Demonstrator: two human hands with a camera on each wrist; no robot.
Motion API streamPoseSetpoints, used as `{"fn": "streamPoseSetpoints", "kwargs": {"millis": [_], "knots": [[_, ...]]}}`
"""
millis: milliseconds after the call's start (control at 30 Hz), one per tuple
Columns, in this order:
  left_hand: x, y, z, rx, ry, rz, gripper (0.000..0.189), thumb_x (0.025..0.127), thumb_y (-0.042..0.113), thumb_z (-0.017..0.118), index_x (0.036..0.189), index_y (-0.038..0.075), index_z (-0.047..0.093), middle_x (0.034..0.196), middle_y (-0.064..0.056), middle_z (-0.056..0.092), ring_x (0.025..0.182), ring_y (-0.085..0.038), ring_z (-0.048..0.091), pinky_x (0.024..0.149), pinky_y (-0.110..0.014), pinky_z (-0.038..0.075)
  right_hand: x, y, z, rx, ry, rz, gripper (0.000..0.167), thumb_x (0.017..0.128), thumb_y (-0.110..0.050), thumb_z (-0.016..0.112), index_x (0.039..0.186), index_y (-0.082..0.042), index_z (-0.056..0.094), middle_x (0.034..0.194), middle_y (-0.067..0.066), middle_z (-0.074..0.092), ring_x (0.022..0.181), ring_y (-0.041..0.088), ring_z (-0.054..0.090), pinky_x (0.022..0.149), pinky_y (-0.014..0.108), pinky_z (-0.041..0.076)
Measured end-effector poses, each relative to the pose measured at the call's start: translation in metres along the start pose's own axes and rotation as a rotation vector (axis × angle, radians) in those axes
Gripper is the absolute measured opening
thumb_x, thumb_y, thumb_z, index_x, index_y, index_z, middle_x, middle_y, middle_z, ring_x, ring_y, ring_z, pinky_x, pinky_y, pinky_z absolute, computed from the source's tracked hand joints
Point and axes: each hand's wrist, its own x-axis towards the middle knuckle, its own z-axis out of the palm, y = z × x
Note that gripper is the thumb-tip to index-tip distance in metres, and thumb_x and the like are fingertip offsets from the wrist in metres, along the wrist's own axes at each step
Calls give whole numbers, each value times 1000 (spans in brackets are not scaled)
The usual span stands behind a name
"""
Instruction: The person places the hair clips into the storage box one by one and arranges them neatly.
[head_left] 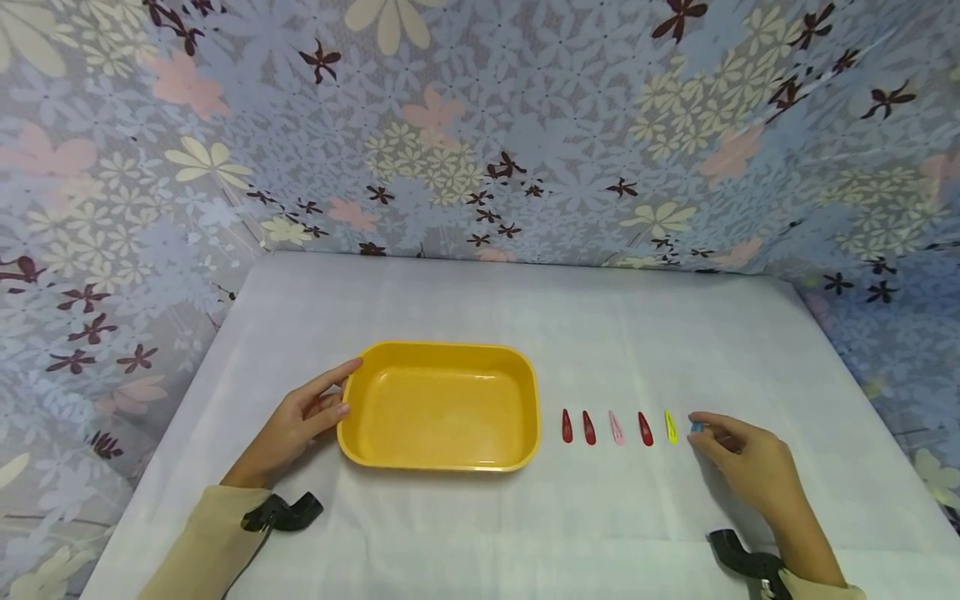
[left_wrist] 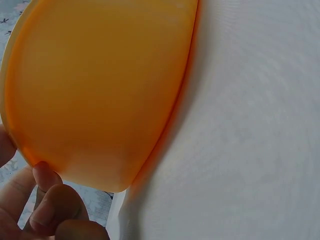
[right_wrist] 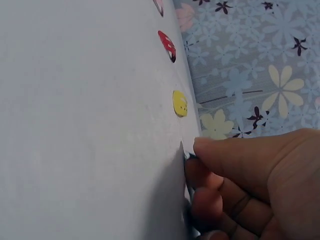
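Note:
A yellow tray [head_left: 438, 408] with a raised rim sits on the white-covered table. At its left end my left hand [head_left: 300, 421] holds the rim; the left wrist view shows bent fingers [left_wrist: 60, 210] against the tray's outer wall [left_wrist: 100, 100]. On the right, my right hand [head_left: 750, 462] pinches a small blue hair clip [head_left: 697, 427] between thumb and fingers, most of it hidden. Left of that hand lies a row of snap hair clips: a yellow one [head_left: 671, 427], a red one [head_left: 646, 429], a pink one [head_left: 617, 427] and two more red ones [head_left: 589, 428].
The white cloth [head_left: 637, 325] covers the table, and its far edge meets a flowered fabric wall [head_left: 525, 167]. Similar fabric rises at the left and right sides. Black camera mounts [head_left: 281, 512] sit at both wrists.

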Motion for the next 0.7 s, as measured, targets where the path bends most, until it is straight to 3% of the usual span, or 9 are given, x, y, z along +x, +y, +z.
{"fn": "streamPoseSetpoints", "kwargs": {"millis": [133,200,333,467,700], "knots": [[0,0,-2,0,1,12,57,103,5,58,157,12,42,84,-8,45,62,-30,38,55,-30,40,1,-3,1,29,-14,21,40,96,-35,73,125,-8,74,97,8,74,76,8,63,58,25,44],[0,0,-2,-11,1,9,56,104,6,59,157,12,42,84,-9,45,63,-30,38,55,-29,40,2,-6,2,42,-14,21,40,96,-34,74,125,-7,74,96,8,75,73,6,63,56,25,44],[-1,-2,-3,-42,-7,-5,57,104,7,59,158,12,41,102,-12,50,65,-30,40,57,-28,42,5,-19,0,71,-8,24,43,97,-35,73,130,-8,71,98,8,74,68,8,61,51,27,43],[-1,-3,-3,-31,-3,-3,57,104,8,59,158,13,41,100,-14,48,64,-29,40,58,-28,42,8,-37,-5,102,0,22,47,96,-39,72,133,-10,70,99,7,74,64,11,62,50,28,44],[2,-3,-2,-17,-8,40,56,103,5,58,157,9,42,107,-17,46,64,-30,39,57,-29,41,17,-72,-6,199,-14,-76,43,96,-35,74,131,-10,71,95,6,74,59,19,60,41,30,36]]}}
